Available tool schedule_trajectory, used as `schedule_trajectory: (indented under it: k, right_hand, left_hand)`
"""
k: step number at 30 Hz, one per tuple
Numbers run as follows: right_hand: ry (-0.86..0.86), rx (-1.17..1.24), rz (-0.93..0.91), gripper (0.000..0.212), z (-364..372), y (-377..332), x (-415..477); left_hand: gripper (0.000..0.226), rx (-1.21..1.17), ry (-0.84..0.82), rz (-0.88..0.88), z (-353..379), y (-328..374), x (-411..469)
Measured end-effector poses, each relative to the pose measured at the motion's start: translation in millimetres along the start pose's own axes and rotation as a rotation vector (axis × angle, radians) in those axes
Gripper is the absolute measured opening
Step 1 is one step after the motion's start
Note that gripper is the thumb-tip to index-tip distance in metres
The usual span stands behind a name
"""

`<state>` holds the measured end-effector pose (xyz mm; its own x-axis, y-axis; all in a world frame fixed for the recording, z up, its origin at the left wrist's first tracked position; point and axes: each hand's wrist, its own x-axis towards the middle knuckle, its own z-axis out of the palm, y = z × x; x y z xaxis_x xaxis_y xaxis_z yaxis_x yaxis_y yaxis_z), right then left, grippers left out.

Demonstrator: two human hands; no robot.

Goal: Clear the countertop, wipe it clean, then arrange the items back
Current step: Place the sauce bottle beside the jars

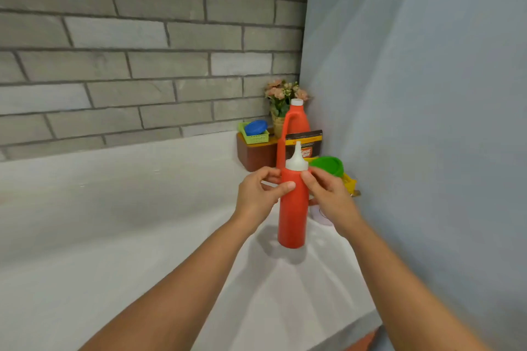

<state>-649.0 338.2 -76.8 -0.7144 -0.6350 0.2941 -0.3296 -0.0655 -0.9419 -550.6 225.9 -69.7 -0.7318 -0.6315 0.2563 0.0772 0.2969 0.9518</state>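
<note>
Nearest me, my left hand (258,194) and right hand (328,196) both have hold of the red squeeze bottle (293,216). Each has a thumb on its front and curled fingers round its shoulder, just under the white nozzle. The bottle is upright over the white countertop (142,222), its base at the surface or barely above it; I cannot tell which. Just right of the bottle, half hidden by my right hand, is something small and white that I can't identify. Everything else is bunched behind the bottle in the corner, so I judge I'm either taking it from that group for wiping or setting it back; the scene doesn't settle which. Either way, the next move needs a steady grip and the bottle kept vertical, so it doesn't knock its neighbours. Behind and right of the bottle are one green lid (328,165) and a yellow thing (349,181) beneath it. Directly behind it are one dark packet (306,142) and one tall red jug (299,120) with a white cap, so there are two red containers in all. Behind and left is one brown box (255,154), carrying one green basket (253,137) with one blue lid (255,127) in it. Farthest back is one pot of pink flowers (282,97).
</note>
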Motion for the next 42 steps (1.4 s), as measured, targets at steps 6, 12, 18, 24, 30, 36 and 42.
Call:
schedule_trajectory:
  k: [6,12,18,24,30,36,42]
  right_hand:
    - [-0.156,-0.018,-0.052,0.030,96,-15,18]
    - [-0.338,0.049,-0.086,0.027,212,-40,27]
    - [-0.449,0.068,-0.141,0.026,330,-64,38]
    - [-0.545,0.022,-0.168,0.041,441,-74,46]
    - [-0.548,0.015,-0.147,0.041,516,-80,57]
    - [-0.527,0.014,-0.147,0.039,567,-71,83]
    - [-0.525,-0.025,-0.120,0.046,607,-58,113]
  left_hand:
    - [0.021,-0.012,0.146,-0.037,-97,-12,-11]
    - [0.022,0.016,0.288,-0.040,-212,-26,-24]
    - [0.026,0.048,0.376,-0.045,-328,-36,-31]
    - [0.029,0.018,0.449,-0.056,-432,-56,-33]
    - [0.032,0.011,0.504,-0.097,-497,-81,-19]
    - [0.040,0.041,0.553,-0.081,-535,-104,8]
    - [0.039,0.064,0.606,-0.105,-561,-131,41]
